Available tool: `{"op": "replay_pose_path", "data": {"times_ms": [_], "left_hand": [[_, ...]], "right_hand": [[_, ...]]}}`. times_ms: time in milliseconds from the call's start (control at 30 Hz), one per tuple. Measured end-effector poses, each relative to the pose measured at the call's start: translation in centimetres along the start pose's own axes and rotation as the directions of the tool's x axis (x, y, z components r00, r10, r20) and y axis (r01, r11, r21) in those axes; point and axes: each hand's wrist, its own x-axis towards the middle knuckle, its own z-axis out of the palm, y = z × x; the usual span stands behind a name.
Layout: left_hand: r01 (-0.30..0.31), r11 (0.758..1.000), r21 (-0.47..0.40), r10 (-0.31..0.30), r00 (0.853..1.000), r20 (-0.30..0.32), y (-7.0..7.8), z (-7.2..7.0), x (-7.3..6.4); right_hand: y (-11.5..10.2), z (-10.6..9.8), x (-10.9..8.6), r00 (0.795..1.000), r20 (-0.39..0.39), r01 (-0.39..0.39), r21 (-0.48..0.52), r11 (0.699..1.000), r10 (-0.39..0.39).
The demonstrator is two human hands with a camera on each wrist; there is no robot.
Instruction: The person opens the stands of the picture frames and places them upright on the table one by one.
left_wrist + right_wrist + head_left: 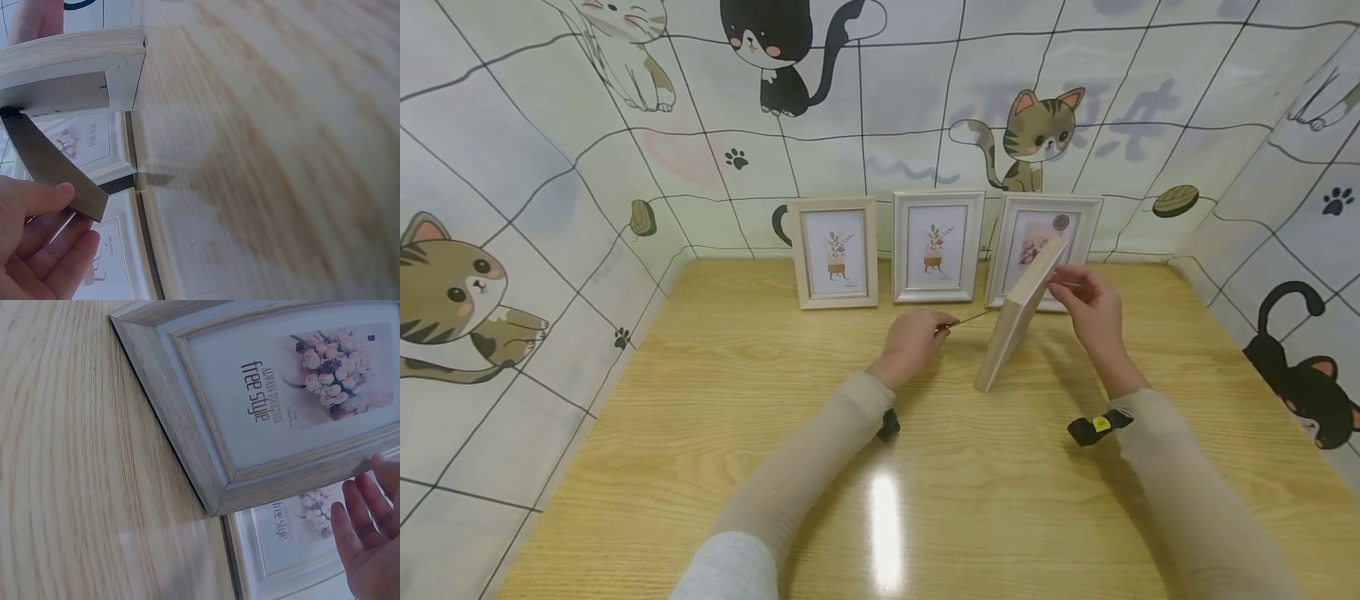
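A light wood-grain picture frame (1018,308) stands tilted and turned edge-on to the head view. My left hand (913,343) pinches the free end of its flat brown stand leg (59,162) between thumb and fingers; the leg swings out from the back. On the other side, my right hand (1092,310) holds the frame's side edge, thumb in front. The right wrist view shows its front, a pink flower print (337,375) with "free style" lettering. The frame's lower corner is at the tabletop.
Three more picture frames stand along the back: a beige one (872,258) at left, a silver-white one (938,296) in the middle, a white one (1090,225) partly hidden at right. A cat-patterned cloth wall (902,92) surrounds the wooden table (730,350).
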Motion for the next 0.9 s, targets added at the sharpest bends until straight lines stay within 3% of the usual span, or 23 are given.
{"op": "replay_pose_path", "data": {"times_ms": [267,533,700,900], "left_hand": [[-0.018,1.0,0.015,0.018,1.0,-0.006,-0.05,0.23,0.06],[0.001,1.0,0.017,-0.001,1.0,0.002,-0.01,0.17,0.05],[0.024,1.0,-0.018,-0.023,1.0,0.006,-0.13,0.13,0.17],[0.014,0.998,-0.063,-0.017,0.999,-0.032,-0.42,-0.16,0.32]], "right_hand": [[-0.51,0.46,0.01,1.0,-0.011,-0.019,0.005,1.0,0.019],[-0.41,0.78,0.3,1.0,0.001,-0.006,-0.033,0.999,0.006],[-0.63,0.75,0.32,1.0,0.028,-0.007,-0.038,0.999,0.009],[-0.83,0.65,0.34,0.998,0.065,0.005,-0.069,0.998,-0.001]]}}
